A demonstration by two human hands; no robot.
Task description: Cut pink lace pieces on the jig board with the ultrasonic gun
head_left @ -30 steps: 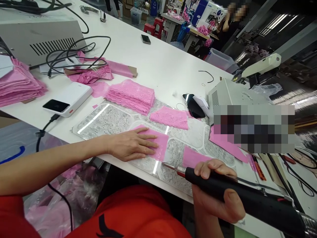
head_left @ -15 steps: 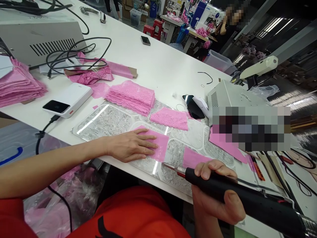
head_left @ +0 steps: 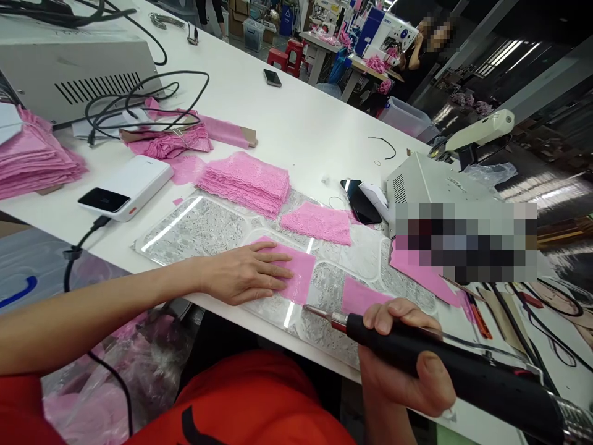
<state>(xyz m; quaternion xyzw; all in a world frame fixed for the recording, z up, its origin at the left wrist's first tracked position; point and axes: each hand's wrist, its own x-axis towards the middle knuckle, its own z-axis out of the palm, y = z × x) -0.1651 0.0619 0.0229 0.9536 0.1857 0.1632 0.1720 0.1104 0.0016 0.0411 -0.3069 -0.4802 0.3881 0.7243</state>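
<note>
White worktable (head_left: 315,130) up front, workshop behind. Red stools (head_left: 294,57), blue bin (head_left: 287,23), clear plastic tub (head_left: 253,36) on floor. Blue-and-white sewing machine (head_left: 391,36) beyond. Right side dim, bright light strips (head_left: 499,58), grey slanted beam (head_left: 540,71).

Head-height view, forward and down (table (head_left: 319,130) near).

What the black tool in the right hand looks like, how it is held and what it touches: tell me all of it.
The black tool has a thick, round, dull handle, a shiny metal-looking collar and a slim pointed tip. A ribbed silver section shows at its other end. The right hand grips it near the front. It slants, tip toward the pink cloth under the left hand, apart from it. Whether the tip touches the grey mat cannot be told.
</note>
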